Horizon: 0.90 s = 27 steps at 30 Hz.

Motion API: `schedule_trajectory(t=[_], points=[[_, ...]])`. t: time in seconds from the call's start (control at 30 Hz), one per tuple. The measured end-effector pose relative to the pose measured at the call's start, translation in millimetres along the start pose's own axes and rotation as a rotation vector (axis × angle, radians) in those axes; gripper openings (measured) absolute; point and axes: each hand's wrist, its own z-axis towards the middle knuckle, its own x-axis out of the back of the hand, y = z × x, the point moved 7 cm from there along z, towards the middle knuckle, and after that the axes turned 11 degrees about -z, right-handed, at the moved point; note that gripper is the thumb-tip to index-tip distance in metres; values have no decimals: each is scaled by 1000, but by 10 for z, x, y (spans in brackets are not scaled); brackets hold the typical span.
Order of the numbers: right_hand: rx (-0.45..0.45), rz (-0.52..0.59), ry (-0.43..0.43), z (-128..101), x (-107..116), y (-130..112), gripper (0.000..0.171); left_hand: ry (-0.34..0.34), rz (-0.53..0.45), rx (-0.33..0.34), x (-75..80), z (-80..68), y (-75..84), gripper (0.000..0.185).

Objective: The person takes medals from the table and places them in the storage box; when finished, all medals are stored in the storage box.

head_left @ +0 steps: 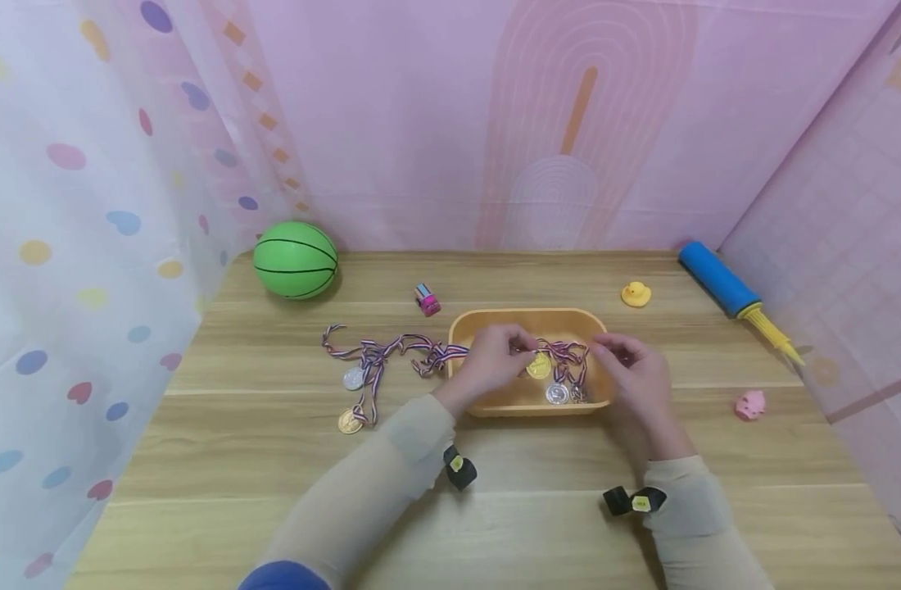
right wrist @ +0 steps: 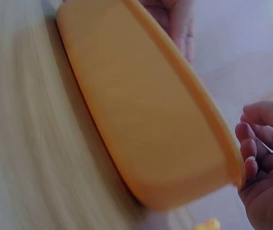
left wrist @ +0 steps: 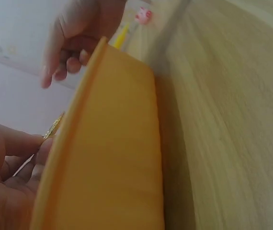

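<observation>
A yellow-orange plastic tray (head_left: 539, 410) stands mid-table. My left hand (head_left: 487, 360) is over its left half and pinches a gold medal (left wrist: 54, 127) by the edge, at the top of its striped ribbon. Inside the tray lie a silver medal (head_left: 557, 393) and a darker medal (head_left: 579, 393) with bunched ribbons. At the tray's right end is my right hand (head_left: 638, 373), fingers loosely bent beside the rim with nothing visible in them (right wrist: 266, 158). Left of the tray, a silver medal (head_left: 354, 378) and a gold medal (head_left: 350, 420) lie on tangled ribbons (head_left: 377, 354).
A green ball (head_left: 296, 260) sits at the back left, a small pink toy (head_left: 427, 300) behind the tray. Rightward are a yellow rubber duck (head_left: 636, 294), a blue and yellow hand pump (head_left: 723, 283) and a pink pig toy (head_left: 749, 405). Curtains hang along the back and sides.
</observation>
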Motion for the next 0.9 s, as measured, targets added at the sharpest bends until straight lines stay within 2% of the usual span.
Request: schedule_trajectory(t=[0.2,0.47,0.63,0.9], points=[[-114,-29,17,50,92,263,26,-60,145,-37,-103,56,-38,4],[-150,13,-42,51,32,383,30,-156,311,-39,-288,65,-138,4],[-169,24,-51,58,17,399,33,-171,394,-28,-297,60,-160,5],[-162,19,-42,65,8,400,31,-152,537,-34,-283,50,-144,6]])
